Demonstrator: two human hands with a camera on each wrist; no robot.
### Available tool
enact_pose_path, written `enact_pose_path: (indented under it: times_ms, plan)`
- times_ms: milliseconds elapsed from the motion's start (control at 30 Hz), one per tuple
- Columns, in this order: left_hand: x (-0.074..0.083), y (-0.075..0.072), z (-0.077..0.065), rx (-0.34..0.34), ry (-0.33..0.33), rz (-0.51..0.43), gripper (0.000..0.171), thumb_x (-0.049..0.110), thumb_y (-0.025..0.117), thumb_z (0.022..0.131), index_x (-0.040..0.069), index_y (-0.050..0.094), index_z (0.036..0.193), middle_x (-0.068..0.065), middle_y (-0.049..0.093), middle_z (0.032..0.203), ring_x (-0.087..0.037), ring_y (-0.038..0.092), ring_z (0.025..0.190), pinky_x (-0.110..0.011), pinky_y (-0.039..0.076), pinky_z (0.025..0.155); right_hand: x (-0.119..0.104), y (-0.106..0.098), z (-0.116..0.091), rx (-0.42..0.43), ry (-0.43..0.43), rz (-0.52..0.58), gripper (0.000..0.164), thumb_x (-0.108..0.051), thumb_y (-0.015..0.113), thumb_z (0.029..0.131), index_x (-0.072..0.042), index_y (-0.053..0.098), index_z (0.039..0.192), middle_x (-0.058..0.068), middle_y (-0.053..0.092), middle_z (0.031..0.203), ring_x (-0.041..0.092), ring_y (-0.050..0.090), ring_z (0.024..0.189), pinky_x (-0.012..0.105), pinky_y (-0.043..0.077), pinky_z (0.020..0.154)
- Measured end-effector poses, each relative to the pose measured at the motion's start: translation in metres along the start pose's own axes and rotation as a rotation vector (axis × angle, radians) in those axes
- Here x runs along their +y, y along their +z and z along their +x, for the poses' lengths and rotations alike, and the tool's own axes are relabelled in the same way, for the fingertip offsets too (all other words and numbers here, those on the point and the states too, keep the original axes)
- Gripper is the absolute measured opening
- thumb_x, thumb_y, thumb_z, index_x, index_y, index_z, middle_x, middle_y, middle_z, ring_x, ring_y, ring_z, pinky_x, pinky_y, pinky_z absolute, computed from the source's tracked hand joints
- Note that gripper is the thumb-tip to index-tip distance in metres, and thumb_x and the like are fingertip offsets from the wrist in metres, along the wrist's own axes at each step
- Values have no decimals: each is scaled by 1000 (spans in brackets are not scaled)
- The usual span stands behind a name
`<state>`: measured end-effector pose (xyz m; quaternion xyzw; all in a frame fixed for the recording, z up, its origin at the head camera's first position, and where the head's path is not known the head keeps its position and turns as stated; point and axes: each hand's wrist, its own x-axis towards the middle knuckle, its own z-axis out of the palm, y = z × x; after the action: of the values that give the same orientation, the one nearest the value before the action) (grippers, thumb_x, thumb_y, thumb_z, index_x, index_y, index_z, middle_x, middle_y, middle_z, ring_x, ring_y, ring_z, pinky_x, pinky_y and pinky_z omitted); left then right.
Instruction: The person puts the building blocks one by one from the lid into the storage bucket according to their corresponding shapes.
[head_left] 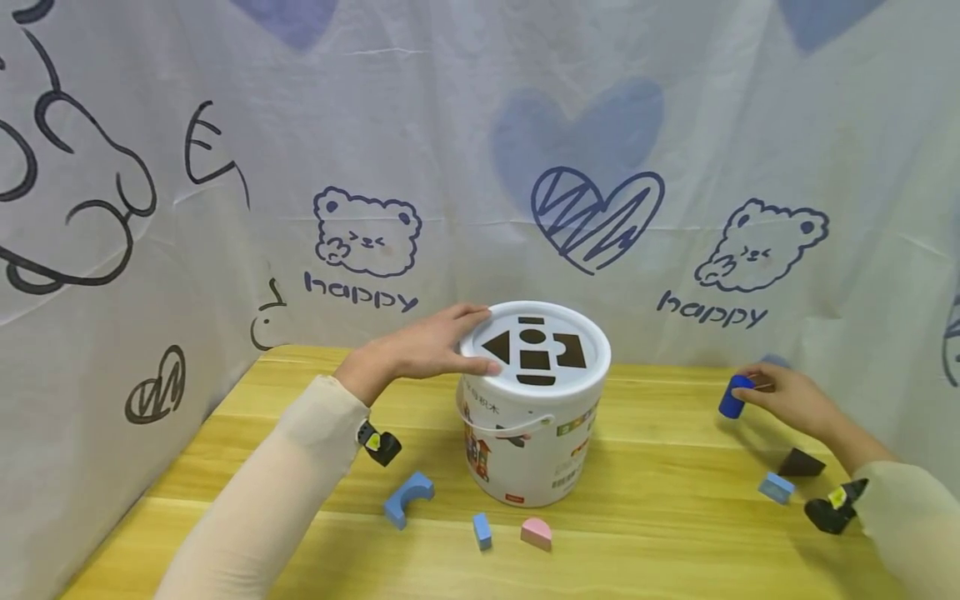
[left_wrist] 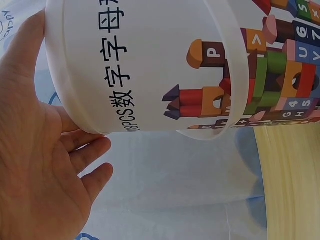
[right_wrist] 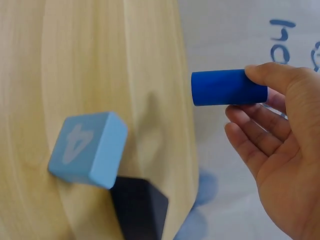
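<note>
Backdrop sheet: is hanging behind the wooden table, showing black line drawings at the left, then a bear over "happy", a hatched heart and a second bear over "happy".
Left sleeve: is reaching in from the lower left, a small black wrist camera sitting at its cuff.
Left hand: is resting spread over the left rim of the lid, the thumb lying on top and the other fingers fanning along the edge.
Blue arch block: is lying on the table, left of the white bucket and apart from it.
Small blue block: is lying in front of the bucket.
White bucket: is standing upright near the middle of the table, its handle hanging down in front; the lid is showing dark slots, among them a triangle, a circle, a square and a notched shape.
Pink half-round block: is lying just in front of the bucket, right of the small blue block.
Blue cylinder: is hanging above the table near its far right edge, well apart from the bucket.
Light blue block: is lying at the right, showing a pale 4 in the right wrist view.
Right hand: is pinching one end of the cylinder between thumb and fingers, the remaining fingers curving loosely below.
Dark block: is lying just beside the light blue one; whether they are touching, I cannot tell.
</note>
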<state>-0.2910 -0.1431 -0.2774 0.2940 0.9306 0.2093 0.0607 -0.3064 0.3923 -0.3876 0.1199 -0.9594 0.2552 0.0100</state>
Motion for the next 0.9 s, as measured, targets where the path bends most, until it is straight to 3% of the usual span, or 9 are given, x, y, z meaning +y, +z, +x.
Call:
enact_pose_path:
  times_ms: [533, 900]
  plan:
    - [2, 1, -1, 1, 5, 0, 102, 70, 63, 81, 13, 25, 156, -6, 24, 159, -29, 31, 140, -52, 30, 112, -62, -19, 2, 7, -81, 11, 51, -31, 58, 100, 6, 50, 133, 27, 63, 116, 46, 60, 105, 59, 51, 86]
    - [2, 1, -2, 1, 2, 1, 102, 70, 62, 81, 13, 25, 156, -7, 24, 159, -29, 30, 140, -52, 30, 113, -111, -31, 2, 15, -188, 0, 40, -28, 61, 99, -4, 54, 130, 16, 67, 109, 37, 65, 99, 55, 54, 83]
